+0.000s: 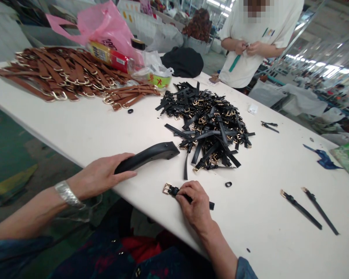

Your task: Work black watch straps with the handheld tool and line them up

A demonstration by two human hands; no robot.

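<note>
My left hand [110,175] is wrapped round a long, curved black tool [147,154] shaped like a handle. Its far end points toward a heap of short black buckle straps [212,124]; the exact kind of tool does not show. On the table's near side, my right hand [194,201] has its fingers closed on a black buckle strap [172,190] lying low on the white surface. The strap's gold buckle sticks out on the left and its tip on the right, while the fingers hide its middle. A small black loop [228,184] lies just beyond that hand.
Brown buckle straps [66,73] are piled at the back left, beside a pink plastic bag [101,23] and a red-and-yellow bottle [112,57]. Two black straps [302,209] lie at the right of the white table [258,166]. A person [250,46] stands across it.
</note>
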